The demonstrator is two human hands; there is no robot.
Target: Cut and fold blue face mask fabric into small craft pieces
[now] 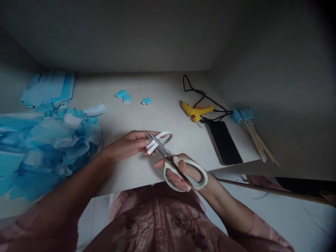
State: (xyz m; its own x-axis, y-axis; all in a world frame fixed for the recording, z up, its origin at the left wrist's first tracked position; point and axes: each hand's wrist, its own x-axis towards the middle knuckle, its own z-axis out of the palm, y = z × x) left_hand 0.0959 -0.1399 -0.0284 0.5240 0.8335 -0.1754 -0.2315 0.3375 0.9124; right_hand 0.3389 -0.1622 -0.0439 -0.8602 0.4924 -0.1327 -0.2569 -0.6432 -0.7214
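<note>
My left hand [131, 144] pinches a looped white paper strip [163, 137] over the white table [141, 108]. My right hand [183, 173] has its fingers through the white handles of a pair of scissors [173, 162]. The scissor blades point up and left and close on the strip's two loose ends right beside my left fingertips. Both hands hover near the table's front edge.
A heap of blue and white tissue paper [44, 147] fills the left side. Three small blue folded pieces [126, 96] lie at the back. A yellow glue gun [196, 111] with black cord, a dark phone [224, 141] and blue-tipped wooden sticks [252, 131] sit to the right.
</note>
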